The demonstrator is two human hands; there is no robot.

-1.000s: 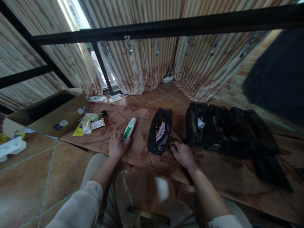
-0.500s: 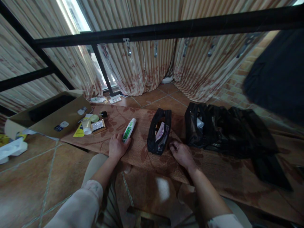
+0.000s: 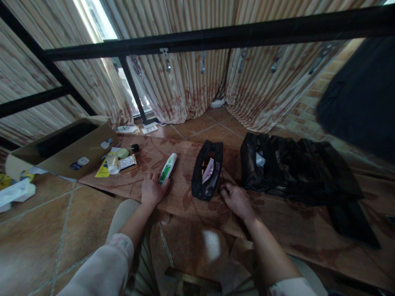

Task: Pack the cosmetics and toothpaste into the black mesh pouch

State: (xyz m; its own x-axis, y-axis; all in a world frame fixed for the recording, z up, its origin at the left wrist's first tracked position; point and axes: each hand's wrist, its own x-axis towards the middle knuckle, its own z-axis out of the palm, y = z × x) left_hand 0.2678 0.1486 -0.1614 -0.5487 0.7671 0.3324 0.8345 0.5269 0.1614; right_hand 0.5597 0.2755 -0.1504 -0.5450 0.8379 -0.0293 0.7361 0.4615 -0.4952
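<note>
My left hand rests flat on a brown leaf-patterned mat, its fingertips touching the near end of a white and green tube that lies on the mat. My right hand lies on the mat with fingers curled, just right of a black zip pouch. The pouch is open at the top and shows pink and white items inside. Neither hand grips anything.
A black plastic bag lies to the right of the pouch. Small toiletries sit at the mat's left end beside a cardboard box. Striped curtains hang behind. A black metal bar crosses overhead. Tiled floor surrounds the mat.
</note>
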